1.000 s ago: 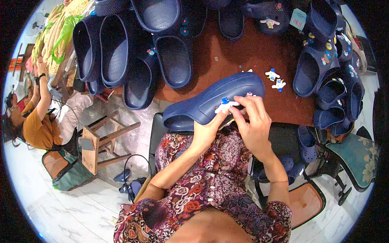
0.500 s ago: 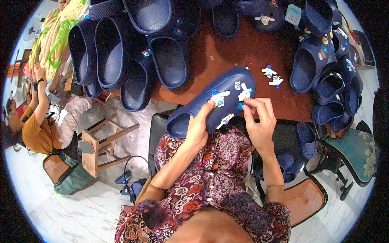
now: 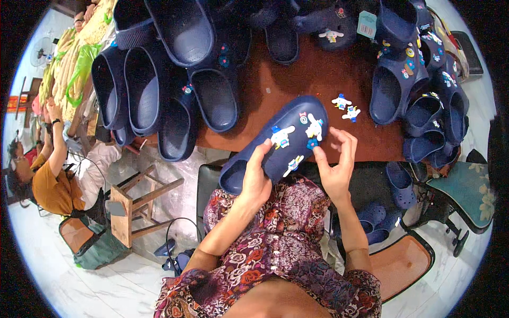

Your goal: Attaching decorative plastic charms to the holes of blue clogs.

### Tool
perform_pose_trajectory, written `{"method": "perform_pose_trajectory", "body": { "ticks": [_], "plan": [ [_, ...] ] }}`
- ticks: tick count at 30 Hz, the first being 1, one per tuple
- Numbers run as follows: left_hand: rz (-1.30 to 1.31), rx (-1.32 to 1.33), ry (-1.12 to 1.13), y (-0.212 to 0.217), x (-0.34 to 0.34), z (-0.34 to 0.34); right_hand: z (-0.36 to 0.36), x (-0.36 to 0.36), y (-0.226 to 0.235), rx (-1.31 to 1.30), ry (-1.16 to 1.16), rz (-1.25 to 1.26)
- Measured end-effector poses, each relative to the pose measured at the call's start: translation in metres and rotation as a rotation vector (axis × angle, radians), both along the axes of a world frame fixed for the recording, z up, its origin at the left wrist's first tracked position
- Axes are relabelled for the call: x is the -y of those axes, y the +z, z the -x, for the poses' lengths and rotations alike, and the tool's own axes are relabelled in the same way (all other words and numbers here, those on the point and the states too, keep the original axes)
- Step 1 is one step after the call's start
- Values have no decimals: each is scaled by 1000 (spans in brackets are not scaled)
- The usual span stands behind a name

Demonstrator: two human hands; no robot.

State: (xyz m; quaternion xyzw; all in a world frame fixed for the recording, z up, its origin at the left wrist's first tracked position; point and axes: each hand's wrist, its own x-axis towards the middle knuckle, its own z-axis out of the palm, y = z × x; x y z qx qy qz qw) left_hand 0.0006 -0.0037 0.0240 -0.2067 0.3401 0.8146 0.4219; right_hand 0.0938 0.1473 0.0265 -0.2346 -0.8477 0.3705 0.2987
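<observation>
A navy blue clog (image 3: 297, 151) is tilted over the front edge of the brown table, its toe pointing up and right. My left hand (image 3: 257, 177) grips its side, thumb on top next to a white character charm (image 3: 281, 138). Other charms sit on its upper: a lollipop shape (image 3: 303, 118), a white figure (image 3: 315, 127), a blue flower (image 3: 313, 143) and a small white figure (image 3: 292, 165). My right hand (image 3: 339, 164) is beside the clog with thumb and fingers apart, the thumb tip close to the blue flower. Two loose white charms (image 3: 346, 107) lie on the table.
Navy clogs (image 3: 214, 100) are stacked at the left of the table (image 3: 350, 143), and decorated ones (image 3: 392, 87) at the right. A wooden stool (image 3: 122, 217) stands at lower left. Another person (image 3: 53, 180) is at far left. A green chair (image 3: 466, 193) stands at right.
My right fingers have parted and drawn back slightly from the blue flower, which now shows fully on the clog. My left hand keeps its grip. The whole view has shifted a little.
</observation>
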Motion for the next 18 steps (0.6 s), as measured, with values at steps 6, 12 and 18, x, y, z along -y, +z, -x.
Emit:
{"method": "perform_pose_trajectory", "body": {
  "ticks": [6,12,18],
  "plan": [
    [94,-44,15,-11,-9,-21,21,3,-9,14,-28,152],
    [99,-167,37,-9,-6,-28,32,13,-5,-21,-11,95],
    [-52,-110,60,1,-5,-19,18,15,-6,-167,-3,77]
  ]
}}
